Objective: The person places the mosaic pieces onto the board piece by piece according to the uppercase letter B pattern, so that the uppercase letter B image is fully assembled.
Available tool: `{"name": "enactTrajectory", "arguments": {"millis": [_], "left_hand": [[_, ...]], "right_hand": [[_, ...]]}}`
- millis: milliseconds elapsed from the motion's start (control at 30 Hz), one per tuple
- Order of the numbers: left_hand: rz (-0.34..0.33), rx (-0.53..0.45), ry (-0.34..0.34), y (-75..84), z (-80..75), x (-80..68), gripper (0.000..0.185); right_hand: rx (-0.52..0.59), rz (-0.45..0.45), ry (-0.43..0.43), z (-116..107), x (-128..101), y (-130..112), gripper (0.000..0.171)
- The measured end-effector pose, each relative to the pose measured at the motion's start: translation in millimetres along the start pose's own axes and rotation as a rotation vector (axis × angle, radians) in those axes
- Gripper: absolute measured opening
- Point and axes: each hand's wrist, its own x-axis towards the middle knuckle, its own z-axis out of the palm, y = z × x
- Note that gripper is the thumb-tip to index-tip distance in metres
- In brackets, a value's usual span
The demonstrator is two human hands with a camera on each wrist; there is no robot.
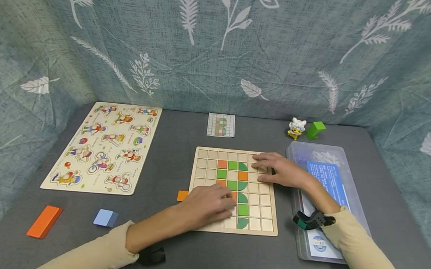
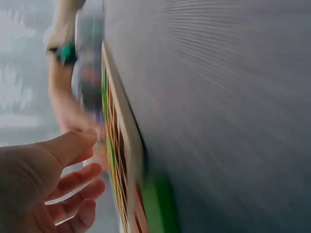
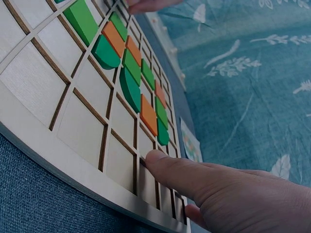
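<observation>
Mid-fill: my left hand (image 1: 207, 205) lies flat over tiles, right hand (image 1: 276, 168) flat steadying board (image 1: 265, 227); next, I'd seat the orange tile (image 1: 182, 195).

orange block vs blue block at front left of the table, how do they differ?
The orange block is long and flat, a slim slab; the blue block is short and stubby. The orange block lies nearer the table's left edge; the blue block lies closer to the left hand. Both rest loose on the grey table, untouched, off the grid board.
</observation>
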Motion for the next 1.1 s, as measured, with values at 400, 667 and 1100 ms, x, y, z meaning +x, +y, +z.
{"name": "enactTrajectory", "arguments": {"millis": [400,667,1100], "left_hand": [[-0.461,0.004,0.068,-30.6,-32.2,-98.8,0.027],[-0.42,-0.007,0.107,-23.6,-31.9,-108.3,0.026],[-0.391,-0.046,0.058,-20.5,-26.8,-104.4,0.022]], "right_hand": [[0.01,0.009,-0.008,-2.1,-1.7,1.0,0.04],[-0.002,-0.001,0.006,-3.3,-2.2,1.1,0.039],[0.021,0.019,-0.015,-1.4,-0.4,-0.9,0.04]]}}
